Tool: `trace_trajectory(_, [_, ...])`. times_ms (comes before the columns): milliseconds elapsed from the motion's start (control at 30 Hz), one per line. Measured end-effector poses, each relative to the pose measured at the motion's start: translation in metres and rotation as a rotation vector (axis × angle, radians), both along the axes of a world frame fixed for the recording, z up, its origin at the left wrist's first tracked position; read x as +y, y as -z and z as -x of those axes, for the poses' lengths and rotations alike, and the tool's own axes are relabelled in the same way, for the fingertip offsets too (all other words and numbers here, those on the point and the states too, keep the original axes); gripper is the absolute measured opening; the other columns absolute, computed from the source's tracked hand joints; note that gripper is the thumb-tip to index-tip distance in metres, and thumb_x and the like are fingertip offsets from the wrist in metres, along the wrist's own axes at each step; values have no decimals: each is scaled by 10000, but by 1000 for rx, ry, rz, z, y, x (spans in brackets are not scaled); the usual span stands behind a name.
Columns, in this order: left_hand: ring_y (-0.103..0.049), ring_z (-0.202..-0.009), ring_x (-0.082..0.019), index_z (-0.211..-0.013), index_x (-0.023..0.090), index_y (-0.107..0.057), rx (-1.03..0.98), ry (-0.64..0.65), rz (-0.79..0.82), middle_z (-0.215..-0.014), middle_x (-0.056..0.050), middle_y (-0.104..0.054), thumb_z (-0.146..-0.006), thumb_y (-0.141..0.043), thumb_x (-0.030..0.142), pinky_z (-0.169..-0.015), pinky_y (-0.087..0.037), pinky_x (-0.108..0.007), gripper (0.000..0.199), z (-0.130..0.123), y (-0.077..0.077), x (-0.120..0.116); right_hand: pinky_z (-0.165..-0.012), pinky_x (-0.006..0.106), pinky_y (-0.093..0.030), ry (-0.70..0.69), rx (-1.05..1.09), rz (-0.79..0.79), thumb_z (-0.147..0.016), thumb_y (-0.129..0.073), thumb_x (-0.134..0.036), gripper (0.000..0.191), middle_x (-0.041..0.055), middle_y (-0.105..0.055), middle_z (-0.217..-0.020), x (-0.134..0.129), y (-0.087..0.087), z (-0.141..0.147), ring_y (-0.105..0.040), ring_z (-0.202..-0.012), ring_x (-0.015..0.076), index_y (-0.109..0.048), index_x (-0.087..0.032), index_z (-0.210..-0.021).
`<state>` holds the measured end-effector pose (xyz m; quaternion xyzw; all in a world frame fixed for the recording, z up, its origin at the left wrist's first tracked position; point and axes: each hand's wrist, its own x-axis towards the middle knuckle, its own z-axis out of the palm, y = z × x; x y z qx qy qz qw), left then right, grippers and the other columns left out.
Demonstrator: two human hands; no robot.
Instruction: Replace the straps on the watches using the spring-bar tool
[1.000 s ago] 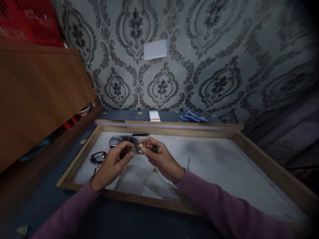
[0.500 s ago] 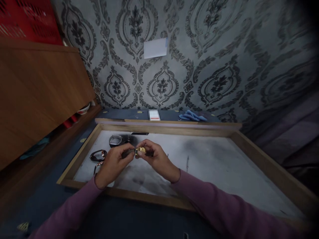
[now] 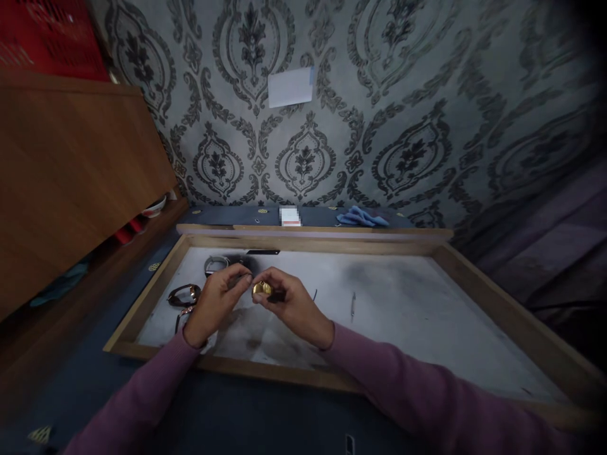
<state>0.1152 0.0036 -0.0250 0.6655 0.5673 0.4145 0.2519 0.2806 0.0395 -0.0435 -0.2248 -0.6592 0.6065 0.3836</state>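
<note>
My right hand (image 3: pixel 291 303) pinches a gold watch (image 3: pixel 262 289) between thumb and fingers, above the tray. A dark strap part shows under the right fingers. Just left of the watch, my left hand (image 3: pixel 219 300) has thumb and forefinger pressed together at the tips. Whatever lies in that pinch is too small to make out. Beside the left hand, a dark-strapped watch (image 3: pixel 184 295) and a grey-banded watch (image 3: pixel 215 264) lie in the wooden tray (image 3: pixel 313 378). Another bracelet-like watch (image 3: pixel 184 314) is partly covered by the left wrist.
A thin metal tool (image 3: pixel 353 304) lies right of my hands, and a flat black strip (image 3: pixel 263 252) near the tray's back wall. Behind the tray are a small white box (image 3: pixel 290 216) and a blue cloth (image 3: pixel 363 217). A wooden cabinet (image 3: pixel 80 158) stands at left.
The dark strap seen between my hands no longer shows there. My left fingertips have come away from the watch, leaving a small gap. The whole view has shifted slightly.
</note>
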Motion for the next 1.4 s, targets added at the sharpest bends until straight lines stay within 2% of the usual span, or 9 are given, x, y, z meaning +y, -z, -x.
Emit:
trace_trajectory(133, [-433, -605, -118, -786, 169, -563, -125, 104, 100, -651, 34, -483, -886, -514, 413, -581, -342, -224, 268, -3, 1, -5, -610, 241, -400, 33, 1, 165, -713, -741, -287, 290, -24, -633, -694, 6, -1, 0, -554, -628, 115, -527, -197, -886])
trace_trajectory(233, [-342, -519, -90, -791, 172, -533, -249, 135, 204, -591, 63, -405, -906, -488, 470, -501, -279, -206, 322, -5, 2, -7, -522, 203, -341, 16, 17, 252, -705, -751, -307, 354, -18, -667, -691, 6, -3, -2, -501, -534, 79, -498, -198, -928])
trace_trajectory(400, [-358, -494, -66, -753, 162, -527, -368, 135, 315, -588, 52, -470, -837, -580, 505, -464, -253, -186, 357, -7, -1, -7, -409, 180, -182, -44, 49, 389, -678, -781, -351, 437, -38, -650, -631, 4, -4, -3, -306, -394, 20, -489, -192, -961])
trace_trajectory(567, [-359, -440, -42, -698, 162, -508, -497, 71, 477, -553, 57, -502, -728, -672, 494, -419, -205, -166, 372, -7, -3, -6, -389, 180, -154, -117, 62, 482, -639, -822, -385, 500, -44, -641, -624, 4, -2, -2, -302, -376, 15, -506, -190, -974])
trace_trajectory(700, [-344, -399, -38, -668, 170, -493, -538, 79, 546, -512, 68, -486, -694, -691, 500, -386, -142, -170, 386, -6, -2, -4, -389, 184, -161, -148, 85, 531, -606, -846, -403, 541, -49, -640, -618, 5, 2, -1, -301, -371, 18, -503, -196, -969])
trace_trajectory(900, [-372, -383, -34, -679, 159, -535, -535, 99, 624, -539, 54, -523, -656, -717, 475, -375, -97, -176, 365, -2, -6, -3, -400, 180, -157, -133, 96, 570, -631, -833, -389, 517, -46, -621, -619, 3, 5, 3, -339, -398, 30, -500, -197, -977])
trace_trajectory(1100, [-364, -370, -30, -643, 146, -563, -526, 119, 686, -512, 54, -499, -632, -734, 455, -356, -82, -174, 353, 2, -5, 0, -395, 174, -119, -162, 94, 621, -663, -779, -309, 443, -72, -586, -576, -2, -2, 5, -254, -368, 11, -492, -198, -983])
trace_trajectory(1233, [-339, -352, -25, -637, 137, -578, -527, 132, 714, -490, 57, -479, -626, -741, 452, -346, -80, -168, 355, 2, -2, 1, -393, 171, -102, -178, 85, 678, -690, -722, -245, 340, -65, -579, -564, -1, -3, 6, -243, -358, 13, -519, -189, -957])
trace_trajectory(1400, [-394, -382, -36, -682, 143, -587, -563, 112, 674, -532, 47, -511, -669, -690, 413, -345, -135, -156, 289, 4, 2, 3, -384, 148, -122, -131, 137, 824, -748, -628, -139, 167, -15, -609, -613, 9, 3, 7, -274, -383, 23, -546, -163, -892])
